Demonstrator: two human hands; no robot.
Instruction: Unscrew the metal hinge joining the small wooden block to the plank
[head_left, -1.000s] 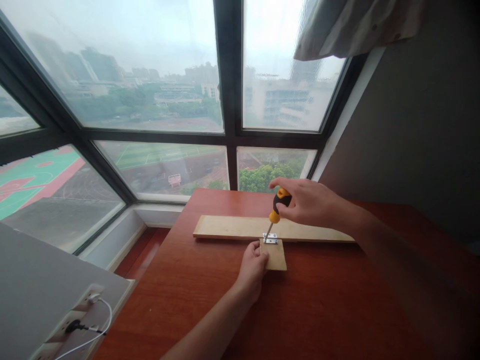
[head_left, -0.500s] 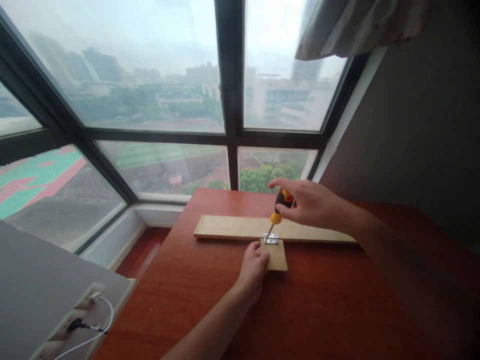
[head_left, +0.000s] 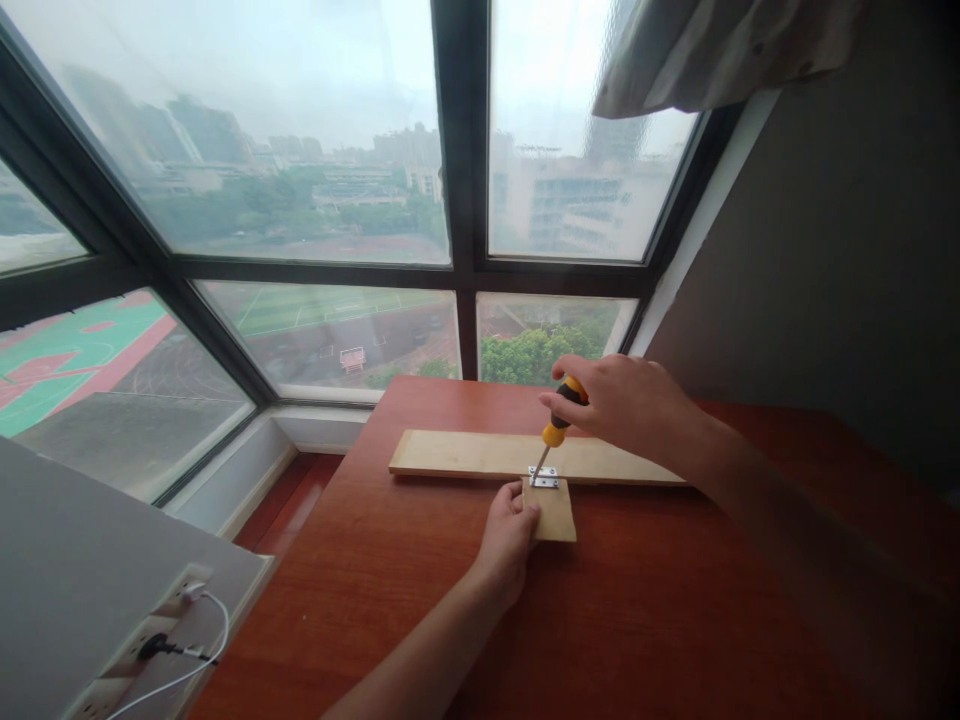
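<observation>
- Since a second ago, rolled the right hand [head_left: 630,405] further over the screwdriver [head_left: 559,425], knuckles now on top; left hand [head_left: 506,540] unmoved.
- Right hand closed around the black-and-yellow handle, fingers wrapped.
- Shaft slanting down and left from that hand, tip set on the metal hinge [head_left: 543,478].
- Hinge across the seam between long plank [head_left: 465,455] and small block [head_left: 556,515], long axis left to right, on the red-brown table [head_left: 675,620].
- Left hand pressed flat-fingered against the block's left edge, thumb on top; just beside the hinge, nearer than the right.
</observation>
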